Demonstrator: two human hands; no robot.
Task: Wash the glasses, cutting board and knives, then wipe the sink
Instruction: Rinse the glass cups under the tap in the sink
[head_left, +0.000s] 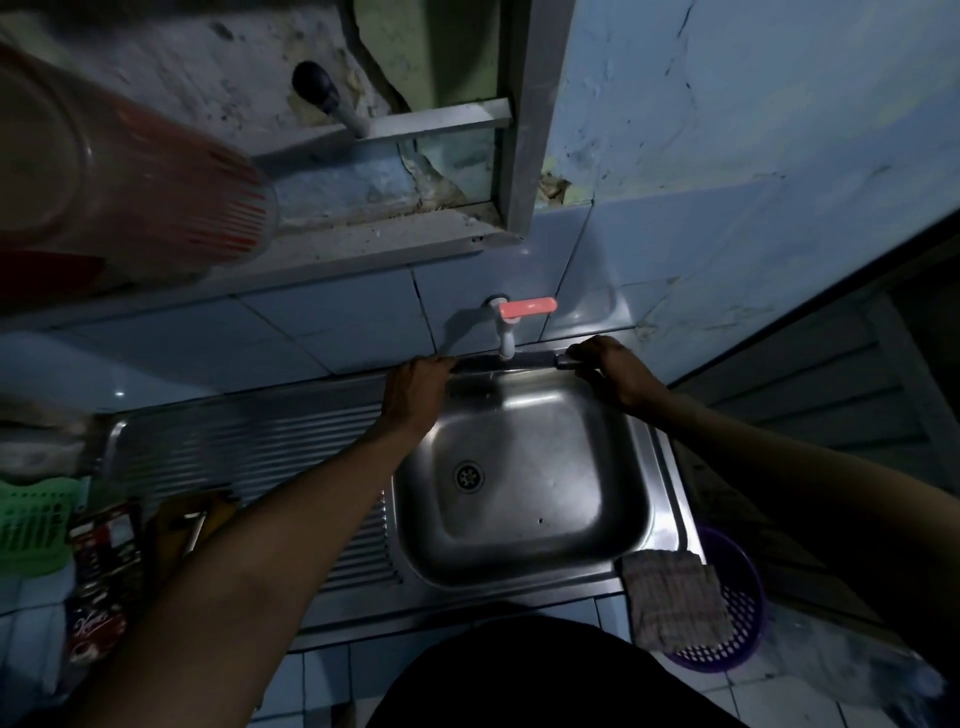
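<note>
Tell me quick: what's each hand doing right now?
Left hand: pinching the tip end of the knife under the tap.
Right hand: grip closed round the knife's handle.

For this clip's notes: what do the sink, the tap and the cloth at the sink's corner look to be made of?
Sink: stainless steel by the look, brushed grey with soft reflections and a ribbed drainboard.
Tap: probably plastic, with a matte white body and a pink-orange lever.
Cloth: woven fabric, dull, with a faint check pattern and soft folds.
</note>
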